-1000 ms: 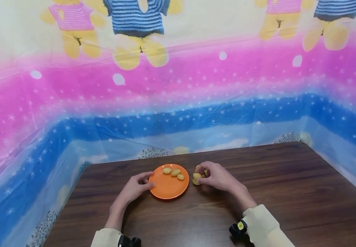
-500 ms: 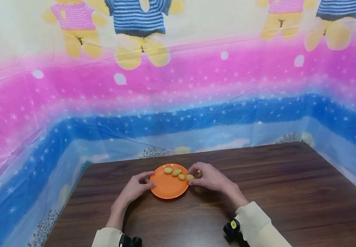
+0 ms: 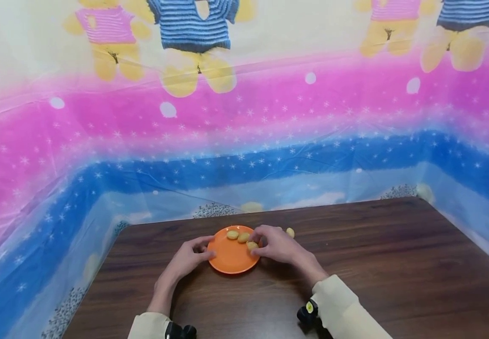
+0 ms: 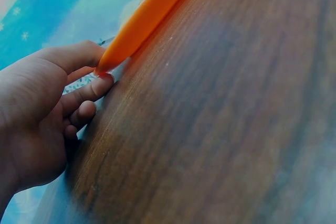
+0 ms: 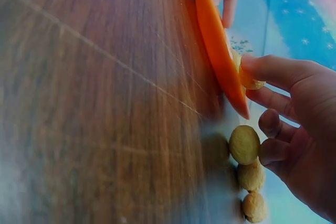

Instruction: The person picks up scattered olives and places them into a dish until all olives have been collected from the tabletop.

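An orange plate [image 3: 232, 263] lies on the table, and my left hand [image 3: 187, 258] pinches its left rim between thumb and fingers. Small yellow potatoes [image 3: 232, 234] rest toward its far side. Over the plate's right edge, my right hand [image 3: 279, 246] holds another small potato [image 3: 252, 246] between thumb and fingertips. In the right wrist view, that held potato [image 5: 254, 82] sits just past the plate's rim, partly covered by the thumb. Beneath the curled other fingers stand more loose potatoes [image 5: 244, 145] on the table; in the head view the right hand hides most of these.
The dark wooden table [image 3: 227, 306] spreads in front of both hands and to the right. One loose potato [image 3: 290, 232] shows behind the right hand. A printed cloth [image 3: 244, 165] hangs along the table's back and sides.
My right hand has moved left from the loose potatoes beside the plate, bringing one potato over the plate's right edge. The left hand stays on the rim.
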Tool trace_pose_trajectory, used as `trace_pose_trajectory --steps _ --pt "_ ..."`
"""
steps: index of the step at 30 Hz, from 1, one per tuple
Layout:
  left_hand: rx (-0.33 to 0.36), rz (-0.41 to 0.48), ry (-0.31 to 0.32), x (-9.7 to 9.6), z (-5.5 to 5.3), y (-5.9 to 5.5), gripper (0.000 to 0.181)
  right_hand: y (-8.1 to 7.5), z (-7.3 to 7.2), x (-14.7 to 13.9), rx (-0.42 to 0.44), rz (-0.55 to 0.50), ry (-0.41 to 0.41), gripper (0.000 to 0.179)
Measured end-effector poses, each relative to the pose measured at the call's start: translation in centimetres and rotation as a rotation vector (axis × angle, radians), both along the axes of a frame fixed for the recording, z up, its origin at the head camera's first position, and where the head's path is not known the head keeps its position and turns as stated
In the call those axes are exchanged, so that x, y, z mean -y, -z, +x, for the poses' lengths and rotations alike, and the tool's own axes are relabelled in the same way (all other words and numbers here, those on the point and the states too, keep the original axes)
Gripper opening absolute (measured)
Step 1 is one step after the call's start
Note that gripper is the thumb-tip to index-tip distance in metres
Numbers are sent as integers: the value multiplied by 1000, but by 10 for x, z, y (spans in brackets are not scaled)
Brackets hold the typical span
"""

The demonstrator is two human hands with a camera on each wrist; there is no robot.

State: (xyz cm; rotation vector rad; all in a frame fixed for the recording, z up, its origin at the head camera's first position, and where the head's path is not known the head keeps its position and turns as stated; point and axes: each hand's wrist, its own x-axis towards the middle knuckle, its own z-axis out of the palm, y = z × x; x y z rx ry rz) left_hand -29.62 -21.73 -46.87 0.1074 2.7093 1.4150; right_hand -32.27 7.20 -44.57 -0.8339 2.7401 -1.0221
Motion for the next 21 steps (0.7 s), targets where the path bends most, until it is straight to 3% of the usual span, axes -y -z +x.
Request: trace_pose_trajectory --steps 12,21 --pt "-12 -12 9 -1 1 0 50 -3 1 9 -30 96 29 30" --pt "-15 -7 10 0 3 -2 50 -2 1 11 -104 173 4 31"
